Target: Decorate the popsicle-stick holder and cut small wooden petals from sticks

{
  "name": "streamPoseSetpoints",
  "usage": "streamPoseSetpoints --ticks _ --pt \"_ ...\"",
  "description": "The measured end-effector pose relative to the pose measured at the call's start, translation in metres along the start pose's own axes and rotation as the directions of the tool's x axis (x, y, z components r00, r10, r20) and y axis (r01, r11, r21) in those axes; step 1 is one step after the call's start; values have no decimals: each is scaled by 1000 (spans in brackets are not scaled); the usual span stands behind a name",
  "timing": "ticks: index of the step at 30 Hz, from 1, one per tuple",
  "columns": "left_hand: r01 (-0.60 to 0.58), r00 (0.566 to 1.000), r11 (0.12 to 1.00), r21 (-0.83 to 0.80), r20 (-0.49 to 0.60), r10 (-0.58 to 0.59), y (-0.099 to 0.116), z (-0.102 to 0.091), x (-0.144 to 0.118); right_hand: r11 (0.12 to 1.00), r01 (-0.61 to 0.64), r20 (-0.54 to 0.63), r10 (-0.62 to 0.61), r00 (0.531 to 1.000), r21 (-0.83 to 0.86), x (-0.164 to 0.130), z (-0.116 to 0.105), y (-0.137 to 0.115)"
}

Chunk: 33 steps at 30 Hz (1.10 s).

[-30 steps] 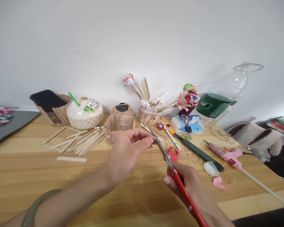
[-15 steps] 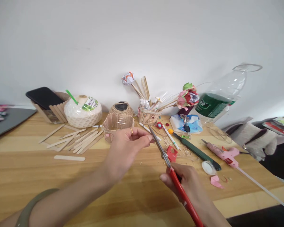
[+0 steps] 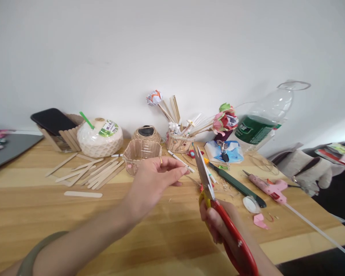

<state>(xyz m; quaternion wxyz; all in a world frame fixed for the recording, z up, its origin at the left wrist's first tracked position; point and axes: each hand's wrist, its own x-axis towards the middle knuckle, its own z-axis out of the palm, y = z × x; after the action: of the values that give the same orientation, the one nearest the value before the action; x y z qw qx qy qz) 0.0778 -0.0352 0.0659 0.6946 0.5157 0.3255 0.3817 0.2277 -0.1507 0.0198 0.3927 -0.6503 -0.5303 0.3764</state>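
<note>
My left hand [image 3: 155, 180], a ring on one finger, hovers over the wooden table [image 3: 46, 214] with thumb and forefinger pinched on a thin sliver [image 3: 193, 179] too small to make out. My right hand [image 3: 218, 226] grips red-handled scissors [image 3: 232, 241]. Their blades [image 3: 202, 170] are slightly apart and point up and away, just right of the left fingertips. A clear plastic cup ringed with craft sticks [image 3: 140, 153] stands right behind the left hand.
Loose craft sticks [image 3: 94, 172] lie at the left, near a coconut [image 3: 100, 137] and a phone [image 3: 53, 120]. To the right are a green knife [image 3: 237, 184], a pink glue gun [image 3: 268, 186], a white cap [image 3: 251, 204], a cut plastic bottle [image 3: 261, 122] and a stick basket [image 3: 179, 142].
The scissors have swung from lying low across the left fingertips to pointing upward, with the blades parted. My right hand has turned and lifted. The left hand has stayed pinched.
</note>
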Motion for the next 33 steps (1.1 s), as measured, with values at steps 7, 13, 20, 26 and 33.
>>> streamPoseSetpoints --ticks 7,13,20,26,33 --pt "-22 1000 993 112 12 21 -1 -1 -1 994 -27 75 35 997 -104 -4 0 -9" --pt "14 999 992 126 39 -19 0 -1 0 990 -21 122 39 992 -141 -4 -1 -5" --pt "33 998 994 102 53 -38 1 -1 2 977 -6 117 31 993 -213 -2 -2 -5" --pt "10 993 997 79 120 -20 -2 -3 2 975 -15 95 37 995 -222 0 -1 -5" --pt "44 968 916 398 210 -138 -5 -16 9 989 26 -3 -27 1000 -146 -5 -8 7"
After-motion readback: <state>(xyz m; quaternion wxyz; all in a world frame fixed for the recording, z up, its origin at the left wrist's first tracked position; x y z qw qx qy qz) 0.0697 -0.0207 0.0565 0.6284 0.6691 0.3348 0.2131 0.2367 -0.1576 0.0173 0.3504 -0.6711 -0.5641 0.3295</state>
